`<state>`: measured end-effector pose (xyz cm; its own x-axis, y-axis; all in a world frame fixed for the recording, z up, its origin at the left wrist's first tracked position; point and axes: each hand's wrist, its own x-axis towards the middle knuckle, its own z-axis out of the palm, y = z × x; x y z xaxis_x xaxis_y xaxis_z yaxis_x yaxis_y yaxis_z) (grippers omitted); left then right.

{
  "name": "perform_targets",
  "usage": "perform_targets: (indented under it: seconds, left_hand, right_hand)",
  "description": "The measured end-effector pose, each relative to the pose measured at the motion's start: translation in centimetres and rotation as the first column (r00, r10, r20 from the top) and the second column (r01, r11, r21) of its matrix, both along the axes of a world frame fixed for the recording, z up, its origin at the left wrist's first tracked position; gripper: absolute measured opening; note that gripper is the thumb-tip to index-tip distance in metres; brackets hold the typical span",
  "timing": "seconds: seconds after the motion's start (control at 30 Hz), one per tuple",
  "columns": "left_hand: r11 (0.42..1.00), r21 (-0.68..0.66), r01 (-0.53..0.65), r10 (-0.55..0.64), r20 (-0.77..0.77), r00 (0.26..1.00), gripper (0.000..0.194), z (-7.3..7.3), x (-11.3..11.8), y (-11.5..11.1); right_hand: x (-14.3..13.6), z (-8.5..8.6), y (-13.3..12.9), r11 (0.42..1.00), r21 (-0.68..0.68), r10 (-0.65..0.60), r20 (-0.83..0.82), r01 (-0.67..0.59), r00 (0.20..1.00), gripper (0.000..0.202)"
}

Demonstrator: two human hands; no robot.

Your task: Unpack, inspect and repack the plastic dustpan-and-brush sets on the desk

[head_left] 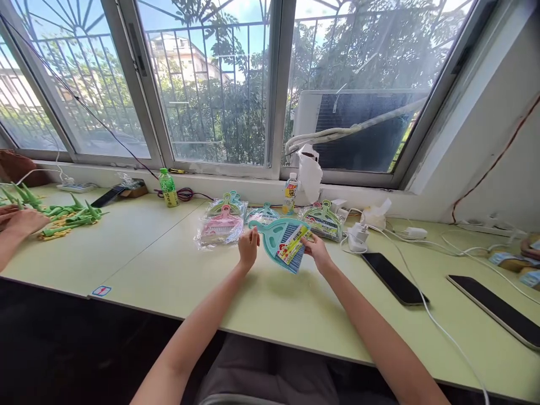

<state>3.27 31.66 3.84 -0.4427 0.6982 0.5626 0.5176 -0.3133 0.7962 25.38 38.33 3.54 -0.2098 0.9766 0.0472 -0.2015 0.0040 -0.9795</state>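
Barred windows (211,84) light a pale green tabletop (160,281), above whose front part a turquoise dustpan-and-brush set (273,239) is held up, label card (294,244) facing the wearer. Handling it well, I judge, means supporting both ends and keeping the thumb from bending the card. At the set's right edge, the right hand (317,253) pinches the rim, thumb toward the wearer. By its handle end, the left hand (248,247) has its fingers curled in; whether they grip the handle I cannot tell. Just behind the set stand a yellow-labelled drink bottle (290,194) and, to its left, a wrapped pink dustpan set (223,228); a wrapped green dustpan set (324,219) lies behind to the right. Farther right of it rests a black smartphone (394,277); well apart on its left, a co-worker's hand (29,221) is beside green, leaf-like pieces (84,215).
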Motion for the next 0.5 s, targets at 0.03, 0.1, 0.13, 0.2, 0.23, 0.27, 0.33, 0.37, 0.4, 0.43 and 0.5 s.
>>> perform_targets:
  seconds: [0.03, 0.1, 0.13, 0.2, 0.23, 0.27, 0.33, 0.37, 0.4, 0.43, 0.5]
  left_hand:
    - [1.000, -0.009, 0.005, -0.005, -0.008, 1.000, 0.059, -0.1, 0.1, 0.0]
    - [0.999, -0.047, 0.023, -0.023, 0.005, 1.000, 0.060, -0.3, 0.3, 0.2]
    - [0.997, -0.075, 0.033, -0.031, 0.020, 0.999, 0.060, -0.4, 0.3, 0.3]
    - [0.990, -0.131, 0.052, -0.047, 0.044, 0.998, 0.058, -0.7, 0.3, 0.5]
    - [0.987, -0.149, 0.060, -0.053, 0.050, 0.997, 0.057, -0.8, 0.3, 0.6]
    - [0.986, -0.156, 0.066, -0.058, 0.051, 0.997, 0.056, -0.8, 0.3, 0.7]
    - [0.987, -0.140, 0.084, -0.079, 0.045, 0.996, 0.055, -0.7, 0.4, 0.6]
    - [0.989, -0.116, 0.093, -0.088, 0.043, 0.995, 0.055, -0.4, 0.5, 0.5]
    - [0.992, -0.083, 0.099, -0.095, 0.042, 0.995, 0.055, 0.0, 0.6, 0.2]
    - [0.994, -0.038, 0.103, -0.102, 0.043, 0.994, 0.056, 0.6, 0.8, -0.2]
    - [0.991, 0.096, 0.090, -0.098, 0.078, 0.992, 0.057, 2.4, 1.0, -1.5]
  right_hand:
    - [0.2, 0.0, 0.2, 1.000, -0.024, 0.021, 0.013, -0.020, 1.000, 0.043]
    - [0.6, -0.3, 0.7, 0.996, -0.077, 0.041, 0.042, -0.037, 0.998, 0.031]
    - [0.8, -0.4, 0.9, 0.993, -0.107, 0.047, 0.063, -0.040, 0.997, 0.026]
    - [0.9, -0.8, 1.2, 0.985, -0.167, 0.073, 0.123, -0.051, 0.990, 0.020]
    - [1.0, -0.9, 1.3, 0.980, -0.192, 0.092, 0.162, -0.060, 0.982, 0.018]
    - [1.1, -0.9, 1.4, 0.976, -0.209, 0.112, 0.208, -0.068, 0.972, 0.018]
    - [1.4, -0.6, 1.6, 0.973, -0.213, 0.152, 0.315, -0.086, 0.937, 0.017]
    - [1.7, -0.4, 1.6, 0.974, -0.201, 0.174, 0.376, -0.103, 0.910, 0.017]
    - [2.2, -0.1, 1.6, 0.976, -0.182, 0.193, 0.449, -0.122, 0.873, 0.017]
    - [2.7, 0.3, 1.6, 0.978, -0.154, 0.202, 0.534, -0.140, 0.821, 0.016]
    - [3.8, 0.9, 1.4, 0.988, -0.059, 0.140, 0.731, -0.143, 0.668, 0.017]
